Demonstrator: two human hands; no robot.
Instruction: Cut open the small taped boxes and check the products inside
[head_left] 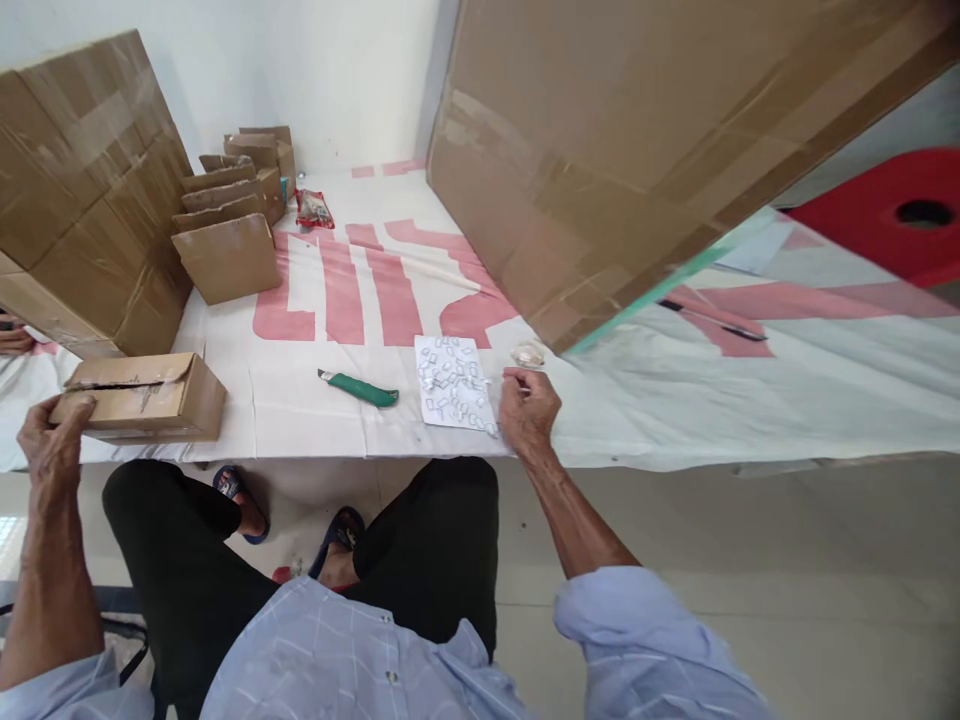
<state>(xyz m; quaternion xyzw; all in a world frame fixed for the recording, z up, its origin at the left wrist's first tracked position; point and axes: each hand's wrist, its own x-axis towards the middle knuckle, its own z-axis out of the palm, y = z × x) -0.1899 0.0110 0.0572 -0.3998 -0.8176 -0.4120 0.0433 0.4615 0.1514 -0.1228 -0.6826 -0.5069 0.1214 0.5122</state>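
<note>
At the left front of the table, my left hand (56, 425) grips the near left end of a closed cardboard box (150, 405), thumb over the top. My right hand (529, 405) has curled, pinched fingers at the right edge of a white sheet of paper (442, 412); whatever they hold is too small to make out. Many small outlined pieces or marks are scattered over the sheet. Just beyond that hand lies a small clear packet (528, 354) with pale contents. A green utility knife (358, 388) rests between box and sheet, its blade end pointing left.
Large cardboard boxes stand at the left (90, 200) and right rear (600, 150). Several open small boxes (229, 255) line the left back, beside a red packet (313, 209). A pen (720, 322) and red object (877, 215) lie right. Another person's hand (13, 338) shows far left.
</note>
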